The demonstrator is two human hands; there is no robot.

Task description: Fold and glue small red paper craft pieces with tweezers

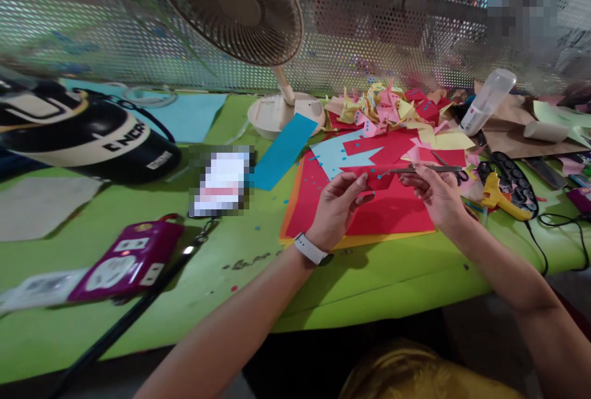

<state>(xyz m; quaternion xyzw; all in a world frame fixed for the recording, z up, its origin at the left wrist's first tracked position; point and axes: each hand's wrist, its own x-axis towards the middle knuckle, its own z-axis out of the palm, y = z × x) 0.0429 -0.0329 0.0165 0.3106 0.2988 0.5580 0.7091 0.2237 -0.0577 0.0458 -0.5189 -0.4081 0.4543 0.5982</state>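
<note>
My left hand (338, 207) pinches a small piece of red paper (386, 182) between thumb and fingers. My right hand (436, 194) is closed on slim metal tweezers (431, 169), whose tips point left over that paper. Close to the tips is a tiny blue paper square (379, 177); whether they grip it I cannot tell. Beneath both hands lie larger red sheets (392, 217) on an orange sheet (292, 220). A light blue paper (329, 154) with a jagged edge and several tiny blue bits lies just behind.
A fan (263, 112) stands at the back, beside a blue paper strip (289, 149) and a heap of folded paper (388, 106). To the right are a yellow glue gun (503, 197) and a clear bottle (489, 100). Leftward lie a phone (221, 182), purple power socket (133, 257) and black flask (87, 134).
</note>
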